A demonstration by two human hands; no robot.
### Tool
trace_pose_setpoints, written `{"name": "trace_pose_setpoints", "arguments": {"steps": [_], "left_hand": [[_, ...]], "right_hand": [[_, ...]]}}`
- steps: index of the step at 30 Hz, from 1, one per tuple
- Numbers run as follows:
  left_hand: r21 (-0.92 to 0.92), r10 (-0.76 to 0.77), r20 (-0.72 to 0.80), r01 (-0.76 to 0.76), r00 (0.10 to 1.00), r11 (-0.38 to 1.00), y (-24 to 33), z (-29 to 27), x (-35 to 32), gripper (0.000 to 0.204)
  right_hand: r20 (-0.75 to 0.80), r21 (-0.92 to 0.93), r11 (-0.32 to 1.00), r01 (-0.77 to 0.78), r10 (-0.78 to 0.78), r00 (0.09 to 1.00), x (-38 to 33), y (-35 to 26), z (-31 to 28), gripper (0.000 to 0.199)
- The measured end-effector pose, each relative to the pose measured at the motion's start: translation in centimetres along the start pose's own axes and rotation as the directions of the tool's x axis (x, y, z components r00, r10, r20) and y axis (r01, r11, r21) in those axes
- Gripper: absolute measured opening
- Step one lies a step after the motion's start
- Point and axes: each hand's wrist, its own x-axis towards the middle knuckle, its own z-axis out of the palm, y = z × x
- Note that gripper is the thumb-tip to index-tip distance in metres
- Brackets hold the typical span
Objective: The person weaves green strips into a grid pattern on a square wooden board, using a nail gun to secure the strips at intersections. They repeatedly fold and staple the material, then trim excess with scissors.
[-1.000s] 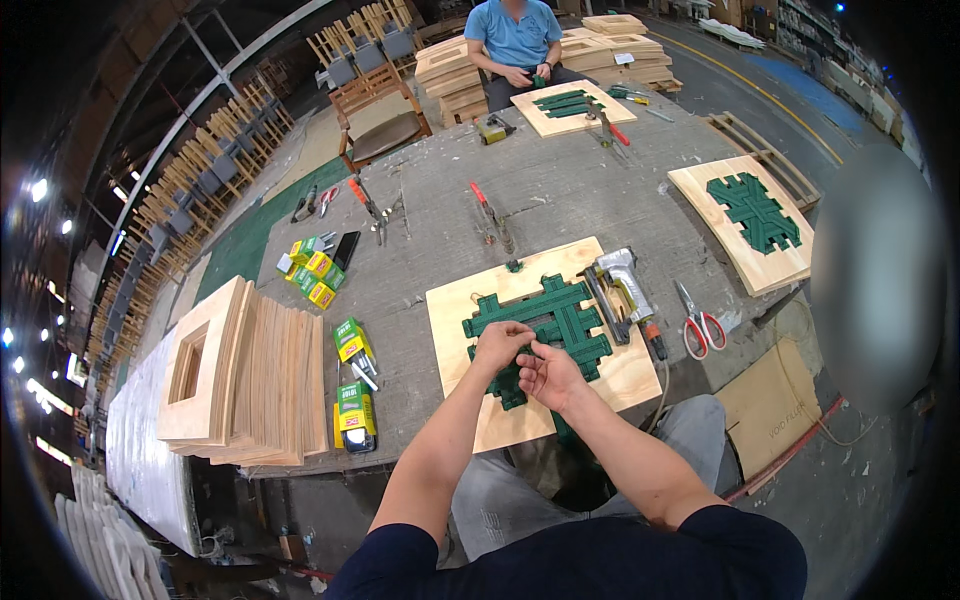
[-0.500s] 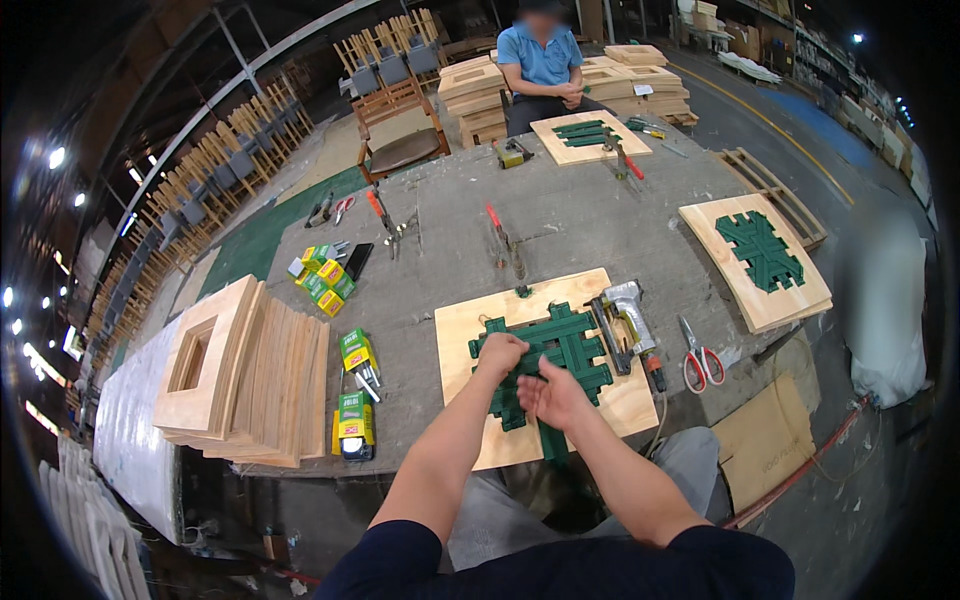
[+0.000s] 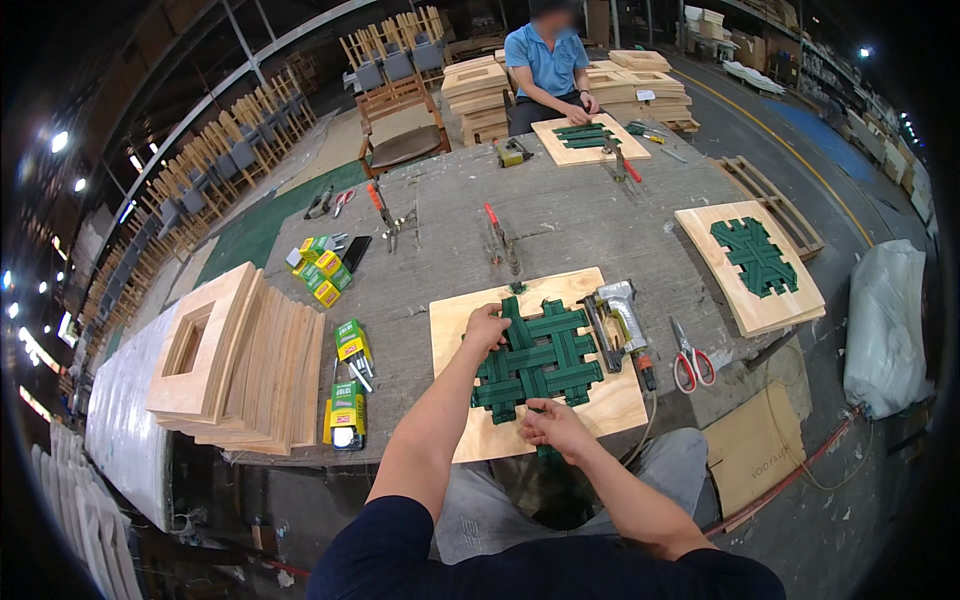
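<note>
Head view: left hand point(image 3: 487, 327) presses the green webbing lattice point(image 3: 535, 358) on its plywood panel point(image 3: 600, 405); right hand point(image 3: 548, 422) pinches a strap end at the table's near edge.

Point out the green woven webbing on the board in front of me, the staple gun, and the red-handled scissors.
Green woven webbing point(image 3: 540, 355), head view, middle of the weave.
Grey metal staple gun point(image 3: 622, 310), head view, its body.
Red-handled scissors point(image 3: 692, 366), head view, between the handle loops.

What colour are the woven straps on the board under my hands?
Dark green webbing, interlaced in a basket-weave on the pale plywood board; the head view shows it best.
</note>
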Motion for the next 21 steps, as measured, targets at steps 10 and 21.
{"name": "trace_pose_setpoints", "arguments": {"steps": [10, 21], "left_hand": [[-0.036, -0.051, -0.013, 0.051, 0.999, 0.998, -0.5, 0.4, 1.1, 0.021], [-0.353, -0.126, 0.072, 0.144, 0.989, 0.925, -0.1, 0.9, -1.4, 0.023]], "right_hand": [[0.020, -0.024, 0.999, -0.038, 0.038, 0.999, -2.5, 2.6, 0.8, 0.053], [-0.183, -0.546, 0.677, 0.493, -0.671, 0.719, 9.6, -6.7, -3.3, 0.014]]}}
